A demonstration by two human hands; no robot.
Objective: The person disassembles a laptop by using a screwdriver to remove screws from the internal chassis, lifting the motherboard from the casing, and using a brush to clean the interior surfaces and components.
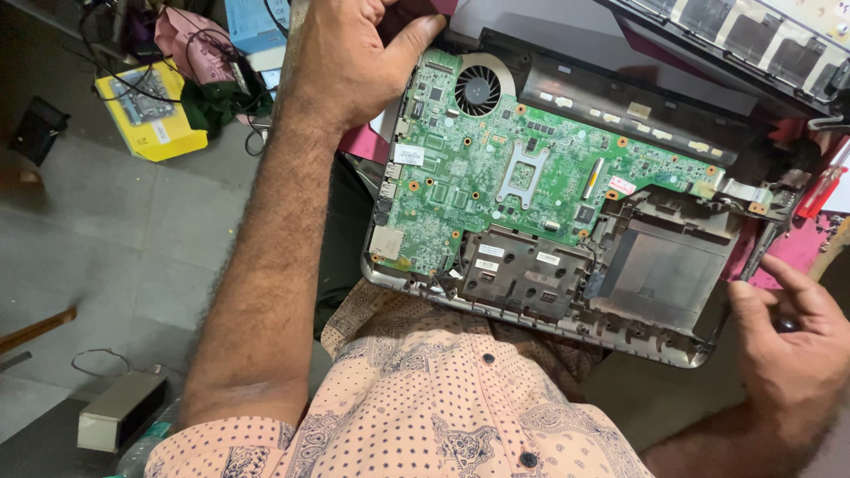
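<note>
Green board (496,177) lay bare in the opened laptop (655,341), long axis running left to right between my hands. My left hand (350,57) gripped its far-left corner, fingers clamped there; my right hand (792,341) curled loosely beside the near-right corner.

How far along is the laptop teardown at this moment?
Done: the laptop base lies open, with the green motherboard and its fan bare. In hand: the left hand grips the base's far corner, while the right hand rests at its near corner; what it holds cannot be told. Left: the motherboard sits in the base, with a ribbon cable at its edge.
</note>
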